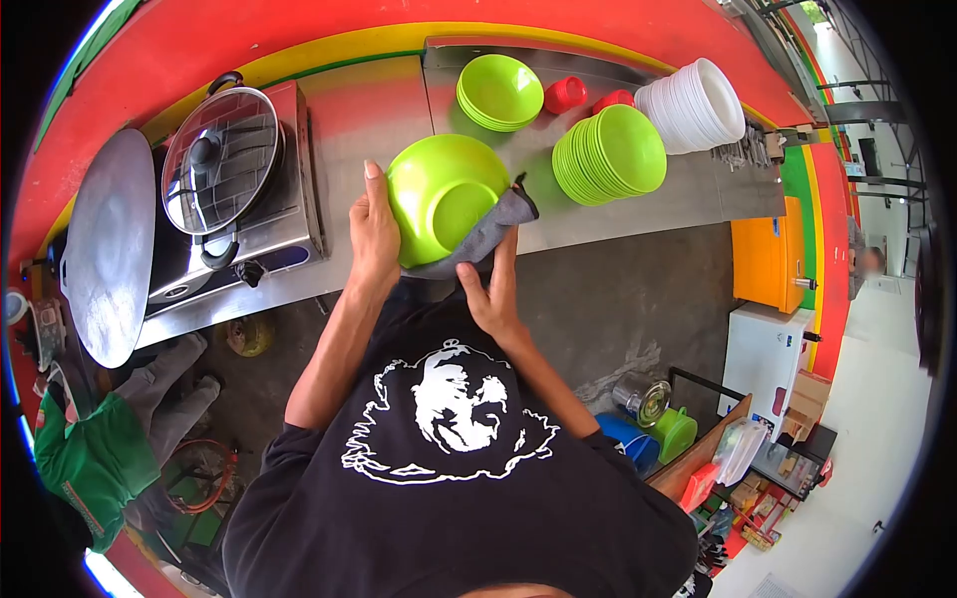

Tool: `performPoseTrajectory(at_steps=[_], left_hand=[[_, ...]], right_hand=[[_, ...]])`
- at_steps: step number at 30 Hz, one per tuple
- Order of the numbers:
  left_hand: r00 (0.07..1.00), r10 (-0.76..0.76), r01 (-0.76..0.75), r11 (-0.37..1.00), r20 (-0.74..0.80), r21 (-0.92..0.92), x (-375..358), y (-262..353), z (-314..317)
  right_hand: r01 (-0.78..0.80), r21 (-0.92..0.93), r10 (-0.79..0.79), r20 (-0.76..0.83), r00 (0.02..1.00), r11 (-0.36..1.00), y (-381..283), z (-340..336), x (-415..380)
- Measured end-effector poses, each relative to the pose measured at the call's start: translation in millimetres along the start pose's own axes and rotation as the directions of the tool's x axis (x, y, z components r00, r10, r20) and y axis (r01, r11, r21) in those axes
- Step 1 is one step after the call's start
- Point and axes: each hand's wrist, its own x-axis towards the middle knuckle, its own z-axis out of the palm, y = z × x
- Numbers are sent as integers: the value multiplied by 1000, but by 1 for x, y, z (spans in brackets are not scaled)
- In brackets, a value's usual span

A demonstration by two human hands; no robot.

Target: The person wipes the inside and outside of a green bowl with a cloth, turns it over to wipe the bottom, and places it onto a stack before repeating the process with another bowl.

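Observation:
A lime green bowl [429, 184] is tilted in front of me with its underside and foot ring facing up. Its left rim is gripped by my left hand [375, 234], thumb pointing up along the outside. My right hand [493, 294] presses a dark grey cloth [488, 234] around the bowl's lower right side; some of those fingers are hidden behind the cloth. Beyond the bowl, on the steel counter [374, 100], stand a short stack of green bowls [500, 90] and a taller stack of green bowls [608, 159].
Red cups [565, 95] and stacked white bowls [693, 105] stand at the back right. On the left, a lidded pan [221, 159] sits on a gas stove [299, 179], beside a large round metal lid [110, 249]. A person in a green shirt [105, 458] is at lower left.

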Motion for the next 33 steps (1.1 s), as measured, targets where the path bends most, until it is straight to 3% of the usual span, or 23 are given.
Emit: performPoseTrajectory(at_steps=[3,9,12,15,18,21,27,29,32,33], left_hand=[[1000,21,-21,1000,-20,12,-2,-9,12],[999,18,-10,974,-34,225,-3,-15,21],[999,-2,-10,948,38,318,1,-18,18],[993,-43,-9,906,114,422,7,-30,12],[982,-4,-76,908,189,411,9,-46,12],[977,33,-122,896,210,427,5,-44,15],[986,-4,-82,856,165,511,-2,-27,16],[990,30,-97,861,140,499,-1,-24,15],[993,79,-107,906,84,410,-2,-17,19],[994,91,-108,923,62,369,-3,-17,20]], right_hand=[[-31,37,31,-7,999,999,7,-1,-1],[-38,181,53,-77,996,983,14,-12,10],[158,-89,-167,-107,980,983,8,-26,27],[312,-279,-289,119,950,908,-4,-36,45],[345,-326,-241,319,917,880,-18,-36,55],[300,-257,-200,352,914,919,-10,-38,67],[-52,118,29,194,981,992,26,-37,68],[-128,236,96,141,985,963,37,-31,59],[-304,440,329,20,944,845,39,-22,39],[-391,509,430,45,902,767,39,-18,34]])
